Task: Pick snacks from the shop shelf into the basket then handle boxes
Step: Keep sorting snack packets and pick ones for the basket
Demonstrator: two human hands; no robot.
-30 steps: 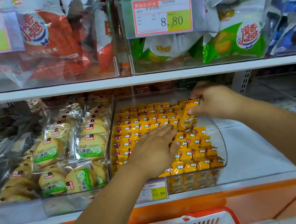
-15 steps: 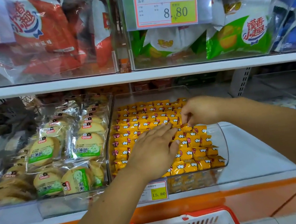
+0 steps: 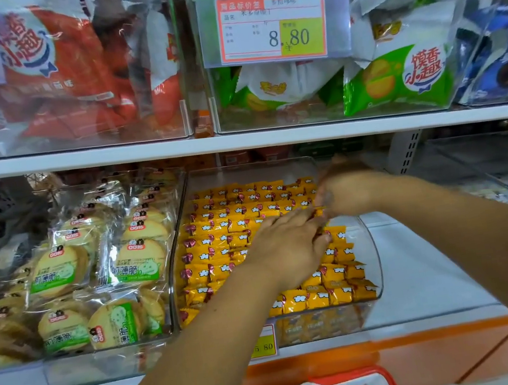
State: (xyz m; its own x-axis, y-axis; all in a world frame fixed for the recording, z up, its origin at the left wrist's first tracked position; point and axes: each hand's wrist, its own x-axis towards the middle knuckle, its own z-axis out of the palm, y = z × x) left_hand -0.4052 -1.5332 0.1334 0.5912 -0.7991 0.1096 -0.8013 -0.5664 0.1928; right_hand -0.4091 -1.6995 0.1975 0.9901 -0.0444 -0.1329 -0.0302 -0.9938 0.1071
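Observation:
Small yellow snack packets [image 3: 234, 224] fill a clear plastic bin [image 3: 373, 251] on the lower shelf. My left hand [image 3: 288, 246] lies flat on the packets in the middle of the bin, fingers straight and pointing right. Just beyond its fingertips, my right hand [image 3: 348, 191] is blurred by motion and hovers over the bin's right side. Its curled fingers pinch a yellow packet [image 3: 319, 212]. A white basket with a red rim [image 3: 351, 376] shows at the bottom edge, below the shelf.
A bin of round biscuits in green-labelled clear wrappers [image 3: 101, 267] stands left of the yellow packets. The upper shelf [image 3: 239, 141] holds red, green and blue snack bags behind clear fronts with an 8.80 price tag [image 3: 272, 25]. Bare white shelf [image 3: 417, 267] lies right of the bin.
My right hand came down from holding a packet above the bin to the packets beside my left fingertips. The left hand stayed flat on the packets.

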